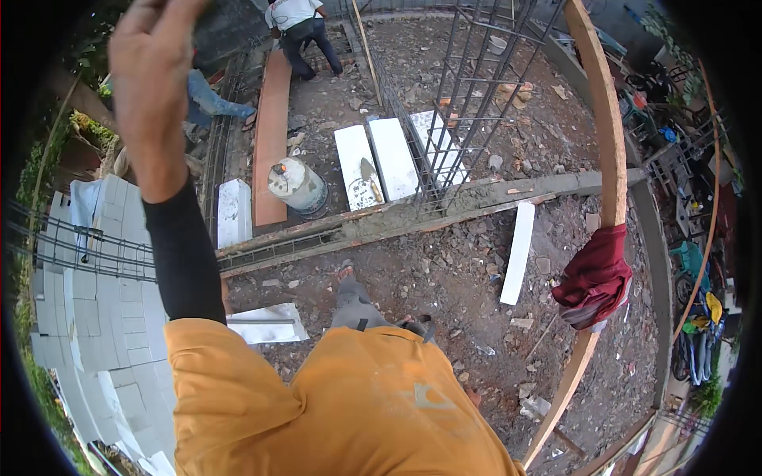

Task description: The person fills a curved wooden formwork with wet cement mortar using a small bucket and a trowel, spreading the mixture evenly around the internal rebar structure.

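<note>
My left hand [151,99] is raised high at the upper left, above a black sleeve [186,254]. Its fingers stretch upward with a gap between them, and the picture's top edge cuts off their tips. Nothing shows in the part of the hand I can see. My right hand is out of the picture. Farther down, a trowel [369,176] lies on a white block [353,151], with another white block [394,159] beside it. A mortar-smeared bucket [298,187] stands to their left, next to a brown board [272,143].
A wet concrete beam [476,194] with rebar crosses ahead of me, and a rebar column [480,87] rises from it. At right a wooden post [607,119] carries a maroon cloth [594,278]. Stacked pale blocks [103,309] stand left. A co-worker [300,32] bends far off; another person's leg [214,99] shows.
</note>
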`<state>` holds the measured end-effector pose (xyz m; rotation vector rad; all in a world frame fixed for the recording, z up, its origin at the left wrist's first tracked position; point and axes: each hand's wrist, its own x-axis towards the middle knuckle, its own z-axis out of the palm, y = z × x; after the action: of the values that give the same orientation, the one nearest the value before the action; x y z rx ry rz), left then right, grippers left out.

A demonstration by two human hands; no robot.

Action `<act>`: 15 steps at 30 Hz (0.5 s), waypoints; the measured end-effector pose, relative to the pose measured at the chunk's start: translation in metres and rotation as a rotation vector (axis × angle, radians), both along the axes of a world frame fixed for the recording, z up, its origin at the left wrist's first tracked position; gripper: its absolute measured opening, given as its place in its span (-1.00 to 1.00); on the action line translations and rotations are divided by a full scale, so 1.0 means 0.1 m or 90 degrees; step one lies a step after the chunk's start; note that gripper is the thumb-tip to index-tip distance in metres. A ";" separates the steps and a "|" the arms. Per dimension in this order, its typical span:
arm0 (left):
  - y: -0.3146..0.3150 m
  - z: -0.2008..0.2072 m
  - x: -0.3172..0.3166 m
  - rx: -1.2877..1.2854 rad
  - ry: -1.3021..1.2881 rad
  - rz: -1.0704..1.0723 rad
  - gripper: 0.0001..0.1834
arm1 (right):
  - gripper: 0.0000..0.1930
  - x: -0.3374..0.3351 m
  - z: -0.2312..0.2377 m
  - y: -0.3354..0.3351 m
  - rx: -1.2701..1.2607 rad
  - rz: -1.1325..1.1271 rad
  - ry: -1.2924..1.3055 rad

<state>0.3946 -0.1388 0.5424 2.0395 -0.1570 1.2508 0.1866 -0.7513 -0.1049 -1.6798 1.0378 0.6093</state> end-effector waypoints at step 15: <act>-1.34 -6.18 -5.36 -1.020 1.100 0.519 -0.53 | -0.70 0.85 0.38 -0.60 -0.056 0.078 0.011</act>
<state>-0.1411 -0.2723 -0.0752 0.8977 1.8500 -0.5244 0.2714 -0.8116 -0.0670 -1.8272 0.9914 0.6660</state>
